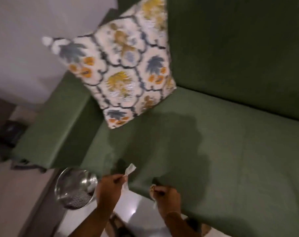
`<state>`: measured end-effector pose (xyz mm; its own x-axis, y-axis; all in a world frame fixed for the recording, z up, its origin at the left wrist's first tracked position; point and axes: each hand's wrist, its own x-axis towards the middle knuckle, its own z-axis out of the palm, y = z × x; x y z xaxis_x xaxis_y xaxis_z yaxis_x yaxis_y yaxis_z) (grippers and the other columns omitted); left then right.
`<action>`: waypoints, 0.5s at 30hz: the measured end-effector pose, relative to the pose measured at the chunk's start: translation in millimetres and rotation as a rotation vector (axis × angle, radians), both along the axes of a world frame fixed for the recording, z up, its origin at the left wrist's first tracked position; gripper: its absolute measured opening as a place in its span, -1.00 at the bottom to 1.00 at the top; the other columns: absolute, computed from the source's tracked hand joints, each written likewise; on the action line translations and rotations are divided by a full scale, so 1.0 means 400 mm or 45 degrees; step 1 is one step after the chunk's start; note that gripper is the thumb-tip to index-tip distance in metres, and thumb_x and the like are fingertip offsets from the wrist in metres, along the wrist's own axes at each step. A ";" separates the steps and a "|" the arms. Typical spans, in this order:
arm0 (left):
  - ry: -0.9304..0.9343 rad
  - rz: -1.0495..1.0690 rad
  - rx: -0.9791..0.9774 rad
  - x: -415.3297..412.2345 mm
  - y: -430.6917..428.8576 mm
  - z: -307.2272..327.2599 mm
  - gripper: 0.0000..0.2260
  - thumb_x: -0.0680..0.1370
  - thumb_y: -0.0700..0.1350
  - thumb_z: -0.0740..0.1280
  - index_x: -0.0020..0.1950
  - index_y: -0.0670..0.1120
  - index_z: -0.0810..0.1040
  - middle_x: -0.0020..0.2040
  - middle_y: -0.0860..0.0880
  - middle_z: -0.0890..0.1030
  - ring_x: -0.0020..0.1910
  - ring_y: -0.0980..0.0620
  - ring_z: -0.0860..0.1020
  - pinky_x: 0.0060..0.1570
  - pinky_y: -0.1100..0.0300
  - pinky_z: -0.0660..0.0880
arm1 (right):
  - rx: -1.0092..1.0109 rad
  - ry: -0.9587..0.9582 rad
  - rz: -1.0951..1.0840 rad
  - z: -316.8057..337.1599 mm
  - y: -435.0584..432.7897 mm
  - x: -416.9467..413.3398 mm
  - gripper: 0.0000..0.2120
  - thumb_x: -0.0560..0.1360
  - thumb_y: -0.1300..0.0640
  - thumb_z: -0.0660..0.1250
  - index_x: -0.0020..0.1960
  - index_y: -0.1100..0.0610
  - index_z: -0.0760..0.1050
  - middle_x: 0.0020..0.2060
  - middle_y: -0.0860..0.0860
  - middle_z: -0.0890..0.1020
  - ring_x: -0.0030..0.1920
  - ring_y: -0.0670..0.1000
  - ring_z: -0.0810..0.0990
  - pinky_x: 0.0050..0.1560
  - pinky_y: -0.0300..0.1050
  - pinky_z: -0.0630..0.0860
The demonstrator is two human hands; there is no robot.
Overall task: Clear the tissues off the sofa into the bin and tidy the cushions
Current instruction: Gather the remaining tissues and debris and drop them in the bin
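My left hand point(109, 189) is closed on a crumpled white tissue point(130, 171) at the front edge of the green sofa point(230, 134). My right hand point(167, 197) is closed on a second small tissue point(153, 188), a bit to the right, over the same edge. A shiny metal bin point(75, 187) stands on the floor just left of my left hand, beside the sofa's armrest point(47, 130). A floral patterned cushion point(121, 65) leans upright in the sofa's left corner against the backrest.
The sofa seat to the right of the cushion shows only green fabric. Pale glossy floor point(136, 211) lies below my hands. A dark object point(10, 132) sits on the floor beyond the armrest, and a pale wall point(25, 40) rises behind it.
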<state>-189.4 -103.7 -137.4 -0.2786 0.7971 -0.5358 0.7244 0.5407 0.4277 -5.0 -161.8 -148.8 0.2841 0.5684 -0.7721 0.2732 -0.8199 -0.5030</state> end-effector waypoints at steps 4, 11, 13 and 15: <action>0.017 0.392 -0.182 -0.288 -0.067 -0.044 -0.87 0.44 0.08 0.41 -0.24 0.08 0.67 -0.29 0.04 0.68 -0.25 0.00 0.61 -0.13 0.10 0.55 | -0.125 0.138 0.137 -0.020 0.039 -0.271 -0.90 0.34 0.04 0.50 -0.33 0.04 0.69 -0.58 -0.13 0.61 -0.47 -0.31 0.55 -0.37 -0.58 0.35; 0.058 0.563 -0.277 -0.578 -0.085 -0.214 -0.64 0.43 0.10 0.41 0.08 -0.11 0.66 -0.02 -0.16 0.70 -0.05 -0.17 0.64 -0.04 0.04 0.56 | -0.162 0.109 0.413 -0.156 0.122 -0.619 -0.74 0.34 -0.13 0.41 -0.16 0.04 0.71 -0.22 0.12 0.74 -0.11 0.13 0.70 0.05 -0.02 0.62; -0.024 0.580 -0.279 -0.600 -0.072 -0.261 -0.65 0.44 0.06 0.42 0.10 -0.15 0.65 0.04 -0.22 0.68 0.04 -0.20 0.62 0.09 -0.02 0.54 | -0.158 0.022 0.458 -0.196 0.141 -0.673 -0.65 0.37 -0.17 0.38 0.01 0.02 0.68 -0.06 0.12 0.73 0.04 0.16 0.67 0.10 -0.08 0.58; -0.080 0.548 -0.260 -0.611 -0.064 -0.297 -0.68 0.46 0.06 0.40 0.10 -0.12 0.66 0.07 -0.20 0.67 0.07 -0.20 0.60 0.11 0.03 0.51 | -0.167 -0.007 0.436 -0.235 0.154 -0.716 -0.56 0.38 -0.14 0.40 0.19 0.03 0.60 0.05 0.09 0.71 0.12 0.15 0.63 0.15 -0.08 0.55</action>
